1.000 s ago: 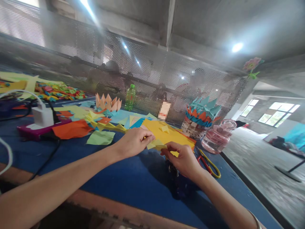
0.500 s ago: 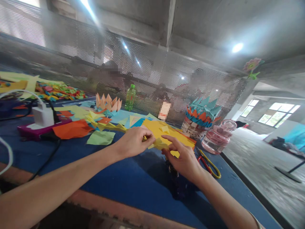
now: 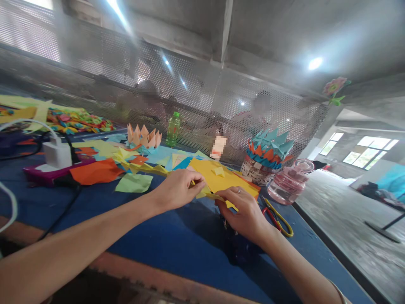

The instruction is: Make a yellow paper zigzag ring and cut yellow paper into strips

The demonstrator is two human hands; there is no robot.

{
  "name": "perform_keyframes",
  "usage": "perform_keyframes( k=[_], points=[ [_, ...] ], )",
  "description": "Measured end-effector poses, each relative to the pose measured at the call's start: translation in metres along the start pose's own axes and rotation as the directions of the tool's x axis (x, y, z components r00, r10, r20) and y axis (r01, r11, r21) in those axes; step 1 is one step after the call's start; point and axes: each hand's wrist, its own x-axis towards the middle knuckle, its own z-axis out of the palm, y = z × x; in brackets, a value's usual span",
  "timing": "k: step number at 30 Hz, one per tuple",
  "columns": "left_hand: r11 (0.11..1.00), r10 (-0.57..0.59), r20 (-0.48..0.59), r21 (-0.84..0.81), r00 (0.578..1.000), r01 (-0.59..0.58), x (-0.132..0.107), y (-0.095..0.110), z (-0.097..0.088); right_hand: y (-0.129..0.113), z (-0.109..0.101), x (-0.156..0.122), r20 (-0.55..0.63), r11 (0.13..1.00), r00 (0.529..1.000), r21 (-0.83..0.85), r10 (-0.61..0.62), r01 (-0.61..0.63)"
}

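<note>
Between my hands, just above the blue table (image 3: 152, 240), is a small piece of yellow paper (image 3: 208, 194). My left hand (image 3: 182, 186) is closed in a pinch at its left end, thumb against forefinger. My right hand (image 3: 243, 211), with a ring on one finger, pinches the other end. Behind the hands lie larger yellow paper sheets (image 3: 236, 180), with a small folded yellow piece (image 3: 219, 171) on top. Fine folds in the held paper are too small to make out.
Red-and-yellow-handled scissors (image 3: 280, 219) lie right of my right hand. Beyond stand a pink bottle (image 3: 287, 183) and a tub (image 3: 257, 171) of folded-paper spikes. A power strip (image 3: 41, 175), cables, green paper (image 3: 134, 183) and orange paper (image 3: 96, 171) lie left. People sit behind the mesh screen.
The fingers of my right hand have come down from a raised, spread pose and closed on the yellow paper. My left hand has stayed nearly still.
</note>
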Motion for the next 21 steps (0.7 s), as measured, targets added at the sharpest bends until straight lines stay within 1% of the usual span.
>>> perform_keyframes(
  k=[3,7,12,16,21],
  points=[
    [1.000,0.015,0.005,-0.009,1.000,-0.015,0.0000,0.0007,-0.0007,-0.0005,0.0010,-0.0010,-0.005,1.000,1.000,0.014,0.021,-0.021],
    [0.999,0.028,0.012,-0.021,1.000,-0.028,-0.0003,0.0008,-0.0013,-0.0012,0.0022,-0.0021,0.023,0.995,0.995,0.028,0.095,-0.095],
    [0.996,0.044,0.051,-0.075,0.998,-0.040,-0.0001,-0.0033,0.0000,-0.0016,0.0015,-0.0013,0.060,0.982,0.983,0.067,0.174,-0.178],
    [0.992,0.010,0.100,-0.130,0.995,0.003,-0.0003,-0.0069,0.0015,-0.0017,0.0001,-0.0002,0.070,0.976,0.979,0.087,0.194,-0.200],
    [0.990,0.005,0.083,-0.143,0.997,0.007,0.0001,-0.0076,0.0024,-0.0012,0.0007,-0.0003,0.066,0.976,0.977,0.076,0.201,-0.206]
  ],
)
